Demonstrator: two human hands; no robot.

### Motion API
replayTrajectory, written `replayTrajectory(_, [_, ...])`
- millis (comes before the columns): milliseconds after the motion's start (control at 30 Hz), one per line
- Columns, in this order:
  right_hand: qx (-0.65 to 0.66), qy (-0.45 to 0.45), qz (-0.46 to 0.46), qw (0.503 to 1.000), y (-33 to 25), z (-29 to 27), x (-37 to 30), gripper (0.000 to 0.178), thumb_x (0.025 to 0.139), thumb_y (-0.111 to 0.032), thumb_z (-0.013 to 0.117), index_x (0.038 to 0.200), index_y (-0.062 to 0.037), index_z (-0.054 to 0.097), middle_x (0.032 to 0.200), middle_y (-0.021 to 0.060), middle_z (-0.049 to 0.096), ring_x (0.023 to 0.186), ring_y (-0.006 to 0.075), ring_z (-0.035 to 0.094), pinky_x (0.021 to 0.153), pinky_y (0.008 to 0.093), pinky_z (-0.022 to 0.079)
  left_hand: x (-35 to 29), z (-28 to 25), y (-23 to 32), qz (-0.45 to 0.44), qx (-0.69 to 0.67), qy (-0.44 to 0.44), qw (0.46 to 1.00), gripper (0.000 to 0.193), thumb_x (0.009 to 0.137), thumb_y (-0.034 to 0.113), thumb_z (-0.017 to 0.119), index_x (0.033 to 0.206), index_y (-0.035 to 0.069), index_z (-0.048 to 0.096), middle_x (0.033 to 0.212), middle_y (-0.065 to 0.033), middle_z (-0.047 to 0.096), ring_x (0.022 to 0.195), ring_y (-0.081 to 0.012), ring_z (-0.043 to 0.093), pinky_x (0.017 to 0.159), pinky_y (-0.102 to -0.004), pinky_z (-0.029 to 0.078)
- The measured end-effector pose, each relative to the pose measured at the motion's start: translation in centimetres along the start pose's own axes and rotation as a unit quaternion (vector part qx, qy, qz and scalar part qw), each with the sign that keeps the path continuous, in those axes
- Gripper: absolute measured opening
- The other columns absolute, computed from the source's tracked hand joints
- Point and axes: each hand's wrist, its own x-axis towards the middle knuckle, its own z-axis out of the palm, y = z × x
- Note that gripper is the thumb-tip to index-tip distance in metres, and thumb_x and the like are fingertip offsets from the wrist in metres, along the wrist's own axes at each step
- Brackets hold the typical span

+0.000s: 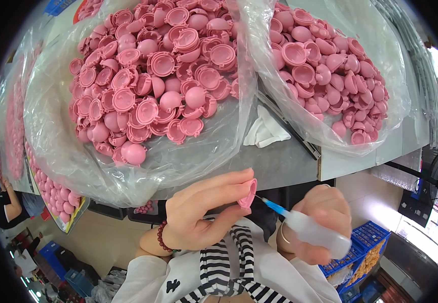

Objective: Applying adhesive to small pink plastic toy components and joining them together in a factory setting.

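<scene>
Between the thumb and fingers of my left hand (206,207) is a pink half-shell (250,195), held on edge so its rim shows. My right hand (325,214) is wrapped round a white squeeze bottle (316,232) with a blue needle tip (274,206). The thin needle points left at the half-shell, and its end is close to the rim; I cannot tell whether it touches. Beyond my left hand, a large heap of pink half-shells (148,81) lies in a clear plastic bag (193,159).
A second clear bag (345,147) with pink shell pieces (337,70) lies at the right of the grey table (284,164). Between the bags are a crumpled white cloth (265,129) and a dark metal rail (289,123). Blue crates (368,235) stand on the floor at right.
</scene>
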Motion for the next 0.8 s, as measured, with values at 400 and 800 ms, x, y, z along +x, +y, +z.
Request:
replayTrajectory(400, [-0.342,0.266,0.267,0.861,7.1,-20.2,1.5,0.041,0.080,-0.003,0.057,0.113,0.0092,0.038,0.106,0.0200,0.056,0.092,0.0188,0.055,0.082,0.0257,0.042,-0.1,-0.2,-1.3,-0.221,-0.597,-0.087,0.766,0.032,0.080,0.002,0.055,0.107,0.007,0.039,0.116,-0.0237,0.048,0.081,-0.0311,0.060,0.067,-0.0378,0.051])
replayTrajectory(800, [-0.365,0.270,0.074,0.888,6.2,-15.2,1.6,0.036,0.072,-0.001,0.063,0.104,0.0024,0.047,0.103,0.0095,0.054,0.083,0.0161,0.051,0.070,0.0273,0.042,0.2,-0.3,-0.5,-0.078,-0.309,-0.061,0.946,0.041,0.070,-0.011,0.061,0.107,-0.006,0.045,0.114,-0.0227,0.046,0.100,-0.0216,0.053,0.083,-0.0305,0.046])
